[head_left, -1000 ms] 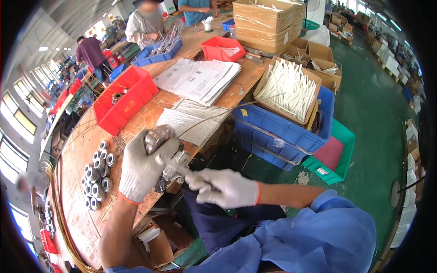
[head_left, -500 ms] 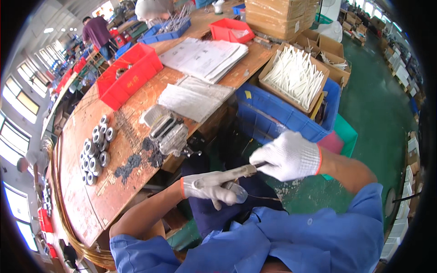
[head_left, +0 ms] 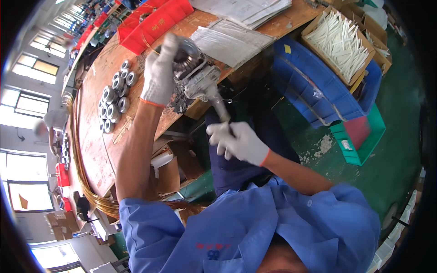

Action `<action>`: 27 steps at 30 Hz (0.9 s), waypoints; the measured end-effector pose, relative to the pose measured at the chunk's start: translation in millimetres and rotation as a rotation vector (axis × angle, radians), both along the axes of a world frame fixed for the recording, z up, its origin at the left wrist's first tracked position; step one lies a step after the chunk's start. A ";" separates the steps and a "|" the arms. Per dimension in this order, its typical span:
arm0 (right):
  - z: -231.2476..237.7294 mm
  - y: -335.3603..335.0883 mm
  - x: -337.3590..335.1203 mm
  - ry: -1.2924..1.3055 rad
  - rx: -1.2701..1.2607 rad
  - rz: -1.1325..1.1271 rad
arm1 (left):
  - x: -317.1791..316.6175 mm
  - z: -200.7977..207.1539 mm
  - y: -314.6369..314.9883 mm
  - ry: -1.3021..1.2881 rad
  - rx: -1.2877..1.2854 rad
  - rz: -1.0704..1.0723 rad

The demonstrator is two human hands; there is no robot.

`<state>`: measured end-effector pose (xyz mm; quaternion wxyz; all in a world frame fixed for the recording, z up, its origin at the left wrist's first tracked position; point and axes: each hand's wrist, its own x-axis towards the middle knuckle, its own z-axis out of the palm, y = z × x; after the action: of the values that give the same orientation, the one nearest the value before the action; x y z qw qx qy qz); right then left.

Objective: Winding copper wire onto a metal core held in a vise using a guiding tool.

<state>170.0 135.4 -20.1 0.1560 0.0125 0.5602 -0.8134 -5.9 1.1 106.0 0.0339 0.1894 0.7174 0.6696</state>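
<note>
My left hand [head_left: 159,79], in a white knit glove, grips a round metal part [head_left: 184,57] with dark ridges inside. It holds this part over the grey bench vise [head_left: 202,84] at the table's edge; a thin copper-coloured wire [head_left: 146,40] runs by the fingers. Nearer my lap, my gloved right hand [head_left: 241,143] is curled round the dark end of a pale bar-shaped tool [head_left: 221,109]. The tool is smeared by motion, and its far end reaches the vise, though whether they touch I cannot tell.
Several metal rings [head_left: 116,95] are grouped on the worn wooden table [head_left: 98,150]. Behind stands a red bin [head_left: 157,22] beside stacked papers [head_left: 236,38]. At the right, a carton of white strips [head_left: 341,45] rests on a blue crate [head_left: 314,86], near a green bin [head_left: 364,141].
My left hand has moved up from my lap to the vise and now has the round part there. My right hand has come down and left with the tool. The view has shifted.
</note>
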 end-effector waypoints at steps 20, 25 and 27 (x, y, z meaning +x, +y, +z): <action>-58.4 -22.6 -36.9 -0.224 -0.386 -0.330 | 0.5 -72.2 -8.2 0.210 -0.028 0.169; -54.5 -23.3 -27.7 0.149 -0.060 -0.132 | 4.3 -74.0 -3.8 0.267 -0.101 0.168; -40.6 -23.1 -27.5 0.514 0.270 -0.182 | 1.9 -77.5 -5.1 0.202 0.008 0.136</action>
<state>142.5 112.2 -60.8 -0.0676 -0.1228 0.6811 -0.7187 -3.9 -4.0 28.5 -0.0847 0.2068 0.7258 0.6506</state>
